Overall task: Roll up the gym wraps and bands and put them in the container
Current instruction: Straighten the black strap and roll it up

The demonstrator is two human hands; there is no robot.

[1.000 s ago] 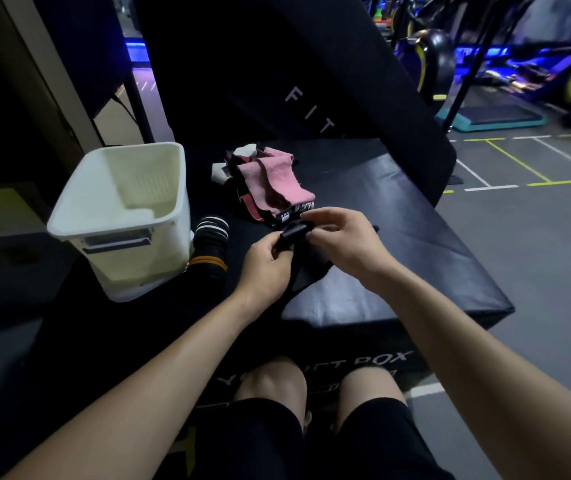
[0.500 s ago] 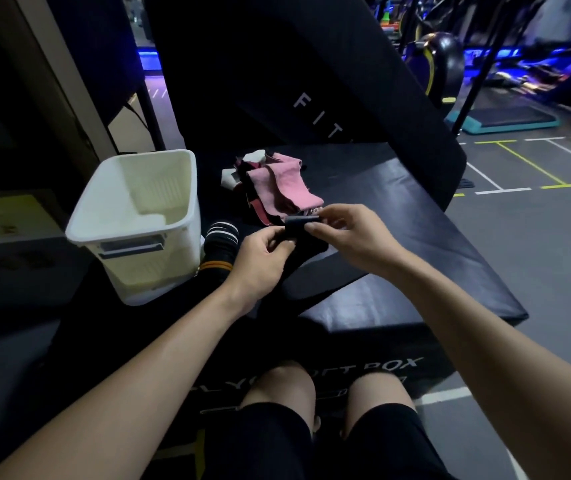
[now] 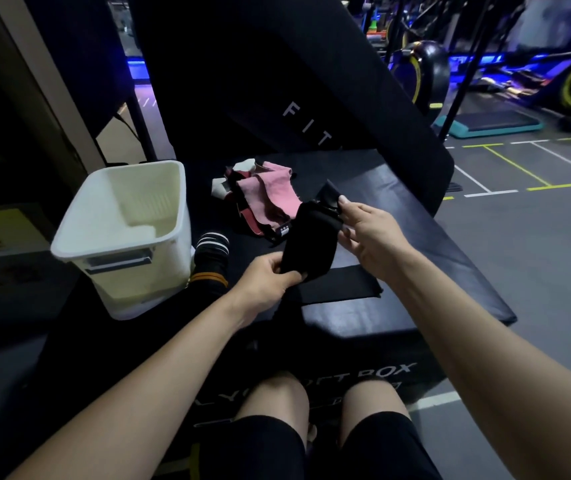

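A black wrap [image 3: 313, 242] is stretched between my hands above the black soft box [image 3: 412, 237]. My left hand [image 3: 270, 280] grips its lower end. My right hand [image 3: 368, 232] pinches its upper end, where a black flap sticks up. A heap of pink and dark red bands [image 3: 266, 199] lies behind the wrap on the box. A rolled black wrap with white and orange stripes [image 3: 212, 261] stands next to the white container [image 3: 121, 233], which sits at the left and looks empty. Another flat black strip [image 3: 339, 287] lies on the box under my hands.
A tall black pad marked FIT [image 3: 304, 98] leans up behind the box. The grey gym floor [image 3: 519, 254] drops away on the right, with exercise bikes [image 3: 419, 71] and a teal step platform [image 3: 491, 123] further back. My knees are below the box front.
The wrap was bunched small between both hands close together. My hands have now drawn apart, the right one up and to the right, and the wrap hangs spread out between them.
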